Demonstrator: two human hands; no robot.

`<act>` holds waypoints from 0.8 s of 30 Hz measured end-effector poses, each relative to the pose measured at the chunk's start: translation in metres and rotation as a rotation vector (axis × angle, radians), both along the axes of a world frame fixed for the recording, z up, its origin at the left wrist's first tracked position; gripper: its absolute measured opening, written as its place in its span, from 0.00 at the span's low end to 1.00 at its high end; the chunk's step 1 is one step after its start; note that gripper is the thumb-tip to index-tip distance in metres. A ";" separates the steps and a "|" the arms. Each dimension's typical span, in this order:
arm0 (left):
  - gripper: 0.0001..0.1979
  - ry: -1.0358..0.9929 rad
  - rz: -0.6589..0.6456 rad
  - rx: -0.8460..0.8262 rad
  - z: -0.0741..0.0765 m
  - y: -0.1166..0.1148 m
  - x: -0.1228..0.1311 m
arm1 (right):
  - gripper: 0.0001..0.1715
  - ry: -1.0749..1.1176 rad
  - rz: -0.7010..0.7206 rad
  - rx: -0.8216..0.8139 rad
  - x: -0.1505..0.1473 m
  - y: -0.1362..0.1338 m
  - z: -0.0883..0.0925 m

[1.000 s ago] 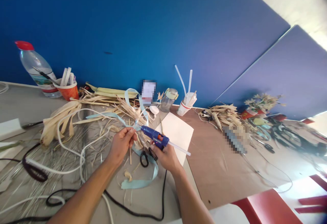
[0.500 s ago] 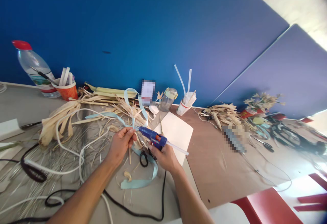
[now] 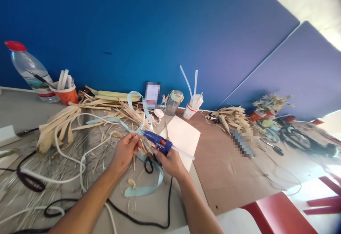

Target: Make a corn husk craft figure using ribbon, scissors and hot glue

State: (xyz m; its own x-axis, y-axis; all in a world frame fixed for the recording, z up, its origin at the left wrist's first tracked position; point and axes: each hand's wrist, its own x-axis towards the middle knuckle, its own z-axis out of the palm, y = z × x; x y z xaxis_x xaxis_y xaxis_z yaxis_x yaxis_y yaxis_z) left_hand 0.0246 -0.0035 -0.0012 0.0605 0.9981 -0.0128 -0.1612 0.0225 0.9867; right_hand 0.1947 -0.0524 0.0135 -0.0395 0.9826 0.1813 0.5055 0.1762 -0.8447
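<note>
My right hand grips a blue hot glue gun with a clear glue stick poking out of its back end. The nozzle points left at the spot where my left hand pinches a light blue ribbon together with thin dried straw. The ribbon loops up behind the hands and trails down to the table below them. Black-handled scissors lie just under the gun. A black cord runs from the gun toward the near edge.
Dried corn husks, white and black cables cover the left of the table. A water bottle, an orange cup, a glass jar, a paper cup with glue sticks line the blue wall. White paper lies right of the hands.
Both hands keep their hold on the ribbon and glue gun. The view has drifted slightly, shifting everything a little left and up in the picture.
</note>
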 end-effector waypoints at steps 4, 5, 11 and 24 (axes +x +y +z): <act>0.13 -0.018 0.011 0.006 0.001 0.000 0.000 | 0.11 -0.005 0.024 0.011 0.000 0.000 0.000; 0.13 -0.025 0.016 0.003 0.001 0.000 0.000 | 0.11 -0.008 0.025 0.015 0.000 0.000 0.000; 0.14 -0.028 0.014 0.009 0.001 0.001 -0.001 | 0.11 -0.007 0.027 -0.007 0.001 0.000 -0.001; 0.13 -0.022 0.023 0.026 0.001 0.000 -0.002 | 0.10 -0.005 0.016 -0.023 0.000 0.000 0.002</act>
State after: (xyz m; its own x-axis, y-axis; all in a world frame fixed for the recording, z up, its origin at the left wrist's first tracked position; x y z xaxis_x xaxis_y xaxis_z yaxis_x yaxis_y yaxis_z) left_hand 0.0231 -0.0035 0.0002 0.0375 0.9992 0.0139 -0.1828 -0.0068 0.9831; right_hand 0.1949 -0.0528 0.0152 -0.0564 0.9858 0.1580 0.5071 0.1646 -0.8460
